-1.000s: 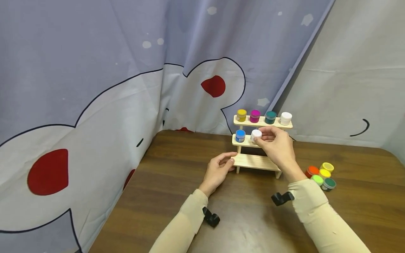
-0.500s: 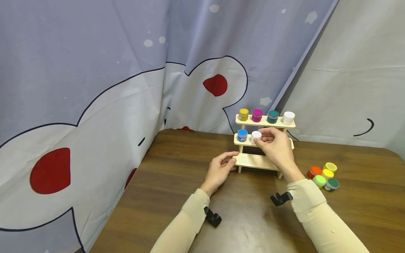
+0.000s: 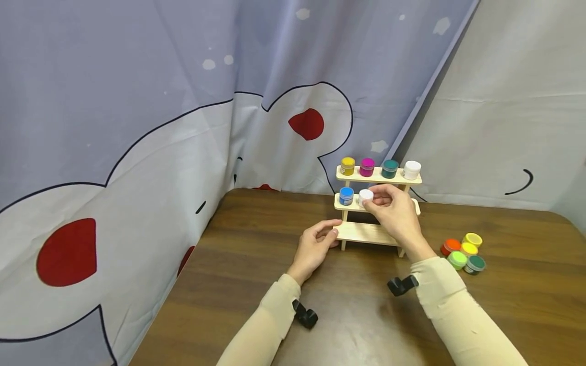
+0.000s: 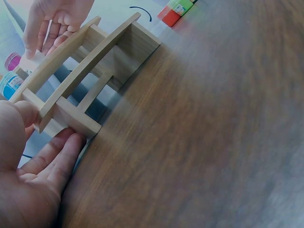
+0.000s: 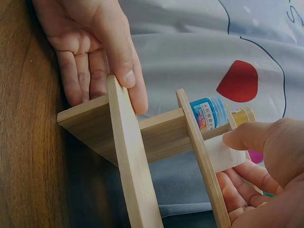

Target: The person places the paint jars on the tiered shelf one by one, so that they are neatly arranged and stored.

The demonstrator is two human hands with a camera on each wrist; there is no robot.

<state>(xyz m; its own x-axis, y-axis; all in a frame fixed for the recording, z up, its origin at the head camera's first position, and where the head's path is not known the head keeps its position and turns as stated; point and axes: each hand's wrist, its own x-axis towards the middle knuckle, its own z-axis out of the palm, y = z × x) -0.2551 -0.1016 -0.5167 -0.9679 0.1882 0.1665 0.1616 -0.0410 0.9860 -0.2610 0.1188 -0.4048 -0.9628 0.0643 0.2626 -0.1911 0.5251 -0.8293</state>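
Observation:
A three-step wooden stand (image 3: 361, 232) stands on the table. My left hand (image 3: 313, 250) grips the left end of its lowest step, thumb on the edge, as the right wrist view shows. My right hand (image 3: 399, 213) pinches a white-lidded paint jar (image 3: 364, 197) on the middle step, just right of a blue paint jar (image 3: 346, 196). In the right wrist view the white jar (image 5: 222, 154) sits upright on the step between thumb and fingers. The top step carries yellow (image 3: 347, 166), magenta (image 3: 367, 167), teal (image 3: 389, 169) and white (image 3: 412, 170) jars.
To the right of the stand, a cluster of paint jars lies on the wooden table (image 3: 256, 229): red (image 3: 450, 247), light green (image 3: 457, 260), dark green (image 3: 474, 265) and two yellow (image 3: 469, 249). A patterned curtain (image 3: 183, 147) hangs behind the table.
My right hand has shifted the white jar slightly left, nearer the blue jar. My left hand keeps its grip on the stand. The head view has swayed a little.

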